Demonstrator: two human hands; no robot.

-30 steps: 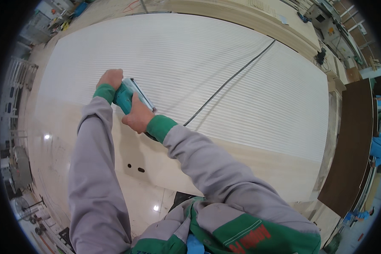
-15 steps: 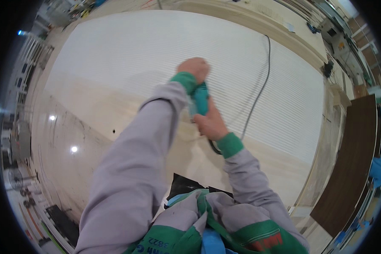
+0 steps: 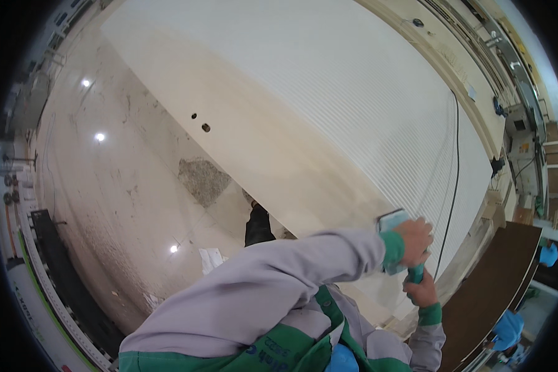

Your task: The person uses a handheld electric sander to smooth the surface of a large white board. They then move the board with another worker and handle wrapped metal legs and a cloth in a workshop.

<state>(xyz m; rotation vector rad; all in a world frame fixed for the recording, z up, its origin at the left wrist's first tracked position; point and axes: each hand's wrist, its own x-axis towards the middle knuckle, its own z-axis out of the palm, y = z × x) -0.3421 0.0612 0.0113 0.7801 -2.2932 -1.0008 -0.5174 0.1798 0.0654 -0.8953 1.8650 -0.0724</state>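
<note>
A teal corded power sander (image 3: 392,221) with a flat rectangular base rests on a large pale panel (image 3: 266,130), near the panel's right end. My left hand (image 3: 414,240) is wrapped over the sander's top. Behind it, my right hand (image 3: 421,290) grips the rear handle. Fine parallel ridges run along much of the panel, beside a smooth beige strip at its near edge. Two dark holes (image 3: 206,128) pierce that strip. The sander's underside is hidden.
A black cord (image 3: 456,186) trails over the panel's right side. Beyond stands a long bench (image 3: 459,74) of boards. A dark brown board (image 3: 490,291) lies to the right, with people in blue behind it. The shiny floor (image 3: 105,198) has a rough grey patch.
Both hands and the sander have moved right and nearer along the panel, to its right end. My view has turned, so the panel now slants and more floor shows on the left.
</note>
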